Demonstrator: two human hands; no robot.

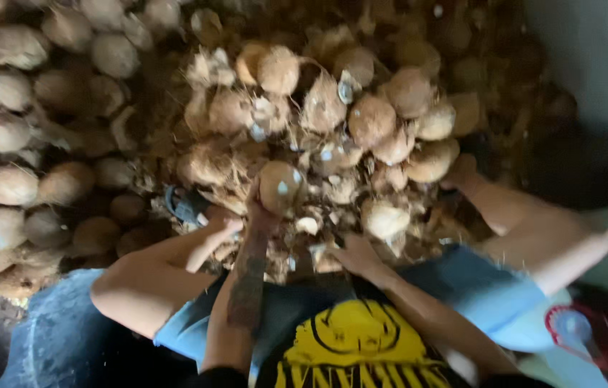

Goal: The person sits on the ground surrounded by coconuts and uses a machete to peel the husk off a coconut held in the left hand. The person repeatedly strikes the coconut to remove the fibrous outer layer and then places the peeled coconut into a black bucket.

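Note:
My left hand [259,213], at the end of a tattooed forearm, grips a round husked coconut [279,185] just in front of me. It is held against the near edge of a heap of coconuts [372,118]. Lower down, my right hand [356,254] rests among loose husk scraps [309,225] between my legs. Blur hides its fingers and whether they hold anything. I sit with my knees spread, in blue shorts and a black shirt with a yellow print.
More pale coconuts [9,129] are stacked along the left side. My left foot is in a blue sandal [185,205]; my right foot [461,174] rests against the heap. A grey wall [599,50] stands at the upper right, and a red-and-white object [576,327] lies at the lower right.

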